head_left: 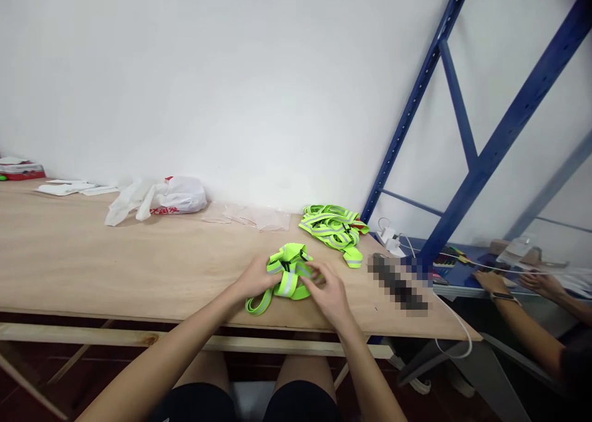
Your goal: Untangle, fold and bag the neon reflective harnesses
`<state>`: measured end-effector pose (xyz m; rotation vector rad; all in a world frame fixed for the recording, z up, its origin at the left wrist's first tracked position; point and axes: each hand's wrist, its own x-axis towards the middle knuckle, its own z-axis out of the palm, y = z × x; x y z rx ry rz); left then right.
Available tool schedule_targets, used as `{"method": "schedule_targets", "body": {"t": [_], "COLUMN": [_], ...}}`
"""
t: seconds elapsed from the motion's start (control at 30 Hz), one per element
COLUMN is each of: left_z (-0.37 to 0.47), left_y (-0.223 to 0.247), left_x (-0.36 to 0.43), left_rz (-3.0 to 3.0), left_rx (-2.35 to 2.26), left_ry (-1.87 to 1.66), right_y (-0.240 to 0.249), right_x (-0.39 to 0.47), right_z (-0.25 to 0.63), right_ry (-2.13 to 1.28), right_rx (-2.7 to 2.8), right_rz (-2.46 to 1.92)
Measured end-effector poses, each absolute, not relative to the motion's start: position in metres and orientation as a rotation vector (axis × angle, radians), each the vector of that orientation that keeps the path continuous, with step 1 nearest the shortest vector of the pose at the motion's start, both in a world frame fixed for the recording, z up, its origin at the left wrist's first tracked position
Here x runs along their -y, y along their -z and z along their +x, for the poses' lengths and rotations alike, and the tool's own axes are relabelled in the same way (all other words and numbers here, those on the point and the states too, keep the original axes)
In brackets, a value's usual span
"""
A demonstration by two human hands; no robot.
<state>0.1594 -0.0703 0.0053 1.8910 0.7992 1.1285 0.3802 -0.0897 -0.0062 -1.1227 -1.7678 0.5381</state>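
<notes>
A bundle of neon yellow-green straps with silver reflective stripes [289, 284] lies near the table's front edge, between my hands. My left hand [259, 277] is closed on its left side, fingers pressed on the folded strap. On the right side, my right hand [327, 291] has its thumb and fingers apart around the edge of the bundle, its fingertips close to the fabric. One loop of strap hangs out to the lower left. A larger pile of similar straps [330, 227] lies behind, to the right.
Clear plastic sleeves [250, 216], a white plastic bag [185, 195] and white papers [67, 188] lie along the wall. A blurred-out dark object [400, 286] and a white cable [456, 317] are at right. Beyond the blue metal frame [481, 163], another person's hands [493, 283] rest at a blue table.
</notes>
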Motion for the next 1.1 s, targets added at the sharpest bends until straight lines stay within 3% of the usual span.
{"method": "schedule_targets", "body": {"t": [0.1,0.3,0.53,0.7,0.97,1.1], "left_z": [0.152,0.161,0.167,0.149,0.105,0.09], "left_y": [-0.013,-0.02,-0.035,-0.04,-0.012,0.019], "left_x": [0.078,0.08,0.073,0.061,0.024,-0.001], "left_rz": [1.972,1.862,1.854,1.947,2.131,2.277], "left_rx": [-0.664,-0.622,-0.68,-0.899,-1.302,-1.502], "left_ry": [-1.021,-1.166,-1.46,-1.455,-1.048,-0.804], "right_y": [-0.017,-0.013,0.01,-0.021,-0.16,-0.148], "right_x": [0.09,0.088,0.066,0.021,-0.118,-0.151], "right_z": [0.395,0.357,0.3,0.324,0.421,0.459], "right_ry": [-0.274,-1.112,-1.141,-0.809,0.081,0.246], "right_rx": [1.785,1.903,1.309,1.182,1.153,1.527], "right_rz": [-1.183,-0.804,-0.824,-0.83,-1.063,-1.606]}}
